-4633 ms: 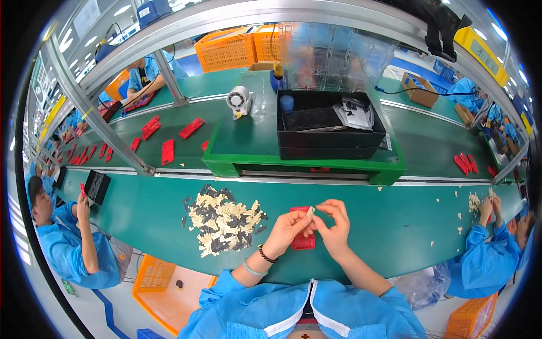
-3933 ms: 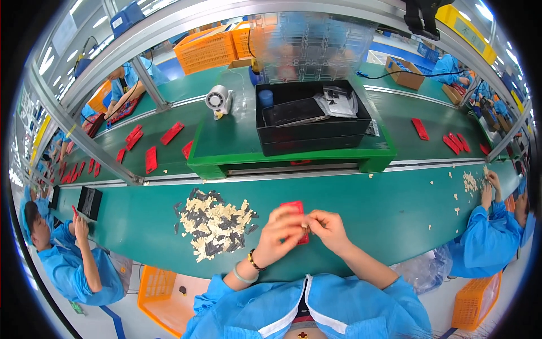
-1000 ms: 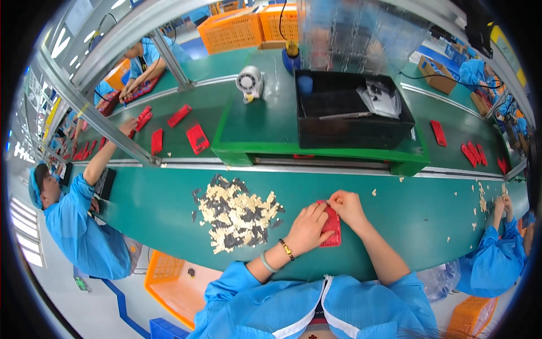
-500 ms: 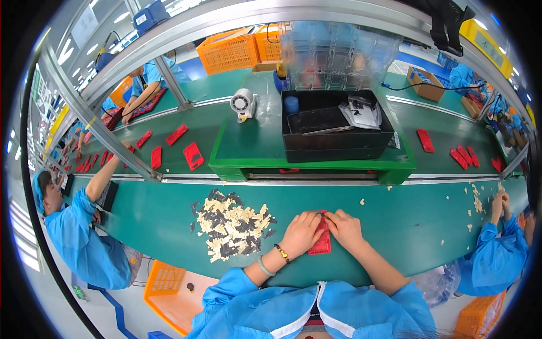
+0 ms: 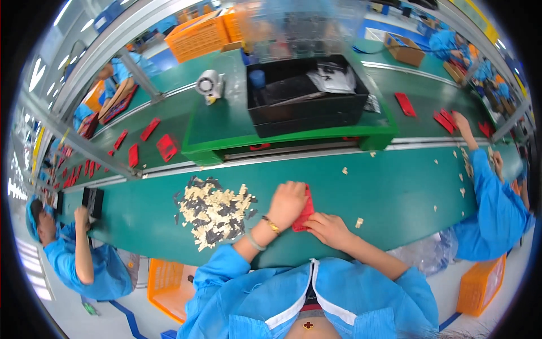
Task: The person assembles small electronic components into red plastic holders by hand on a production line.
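Observation:
A slim red plastic phone case lies tilted on the green table in front of me. My left hand covers its left edge with curled, slightly blurred fingers. At the lower right corner, my right hand grips the case between thumb and fingers. To the left of my hands spreads a heap of small cream and black pieces.
Beyond the table, a conveyor belt carries several red cases. A black bin and a small white fan stand on a green raised shelf. Co-workers sit at left and right. An orange crate is below the table.
My right hand has slid from the top of the case to its lower right corner. The view has shifted. The right co-worker now reaches to the belt; the left one has drawn back.

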A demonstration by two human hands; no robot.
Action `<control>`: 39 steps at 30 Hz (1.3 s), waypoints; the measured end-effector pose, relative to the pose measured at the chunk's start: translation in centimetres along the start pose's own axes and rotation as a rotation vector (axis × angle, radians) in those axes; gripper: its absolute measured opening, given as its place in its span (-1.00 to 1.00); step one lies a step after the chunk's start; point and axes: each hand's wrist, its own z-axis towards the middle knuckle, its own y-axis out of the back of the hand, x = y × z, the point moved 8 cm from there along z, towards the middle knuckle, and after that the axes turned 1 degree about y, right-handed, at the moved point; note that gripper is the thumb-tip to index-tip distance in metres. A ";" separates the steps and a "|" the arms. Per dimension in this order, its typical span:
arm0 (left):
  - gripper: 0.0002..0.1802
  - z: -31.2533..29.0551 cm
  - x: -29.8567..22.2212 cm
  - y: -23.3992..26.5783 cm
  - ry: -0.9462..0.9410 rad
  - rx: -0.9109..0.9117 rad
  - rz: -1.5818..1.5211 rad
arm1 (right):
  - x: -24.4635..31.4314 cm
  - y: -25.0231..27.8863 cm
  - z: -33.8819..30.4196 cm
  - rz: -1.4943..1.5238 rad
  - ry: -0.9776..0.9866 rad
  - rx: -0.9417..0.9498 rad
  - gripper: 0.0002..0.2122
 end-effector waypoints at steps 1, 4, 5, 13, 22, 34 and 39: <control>-0.56 -0.9 1.4 1.0 0.021 -0.023 -0.165 | 0.0 0.1 0.1 0.042 0.025 -0.010 -0.80; -0.34 -5.6 8.0 3.1 0.199 -0.062 -0.322 | -0.7 1.2 0.8 0.034 0.066 -0.029 -0.81; -0.33 -7.6 10.0 4.4 0.281 -0.128 -0.331 | -0.9 1.4 1.8 -0.018 0.081 -0.045 -0.81; -0.29 -11.3 10.8 4.3 0.439 -0.041 0.021 | -14.7 0.0 10.9 -0.501 -0.437 -0.223 -0.47; -0.86 -12.8 11.5 4.3 0.387 -0.381 -0.142 | -18.7 15.9 -19.1 -0.908 -0.970 -0.324 -0.44; -0.88 -13.9 12.9 7.0 0.518 -0.569 -0.100 | -35.9 25.0 -16.6 -0.775 -0.699 -0.524 -0.45; -0.91 -15.8 13.1 9.0 0.690 -0.584 -0.034 | -45.2 30.1 -16.8 -0.959 -0.883 -0.585 -0.47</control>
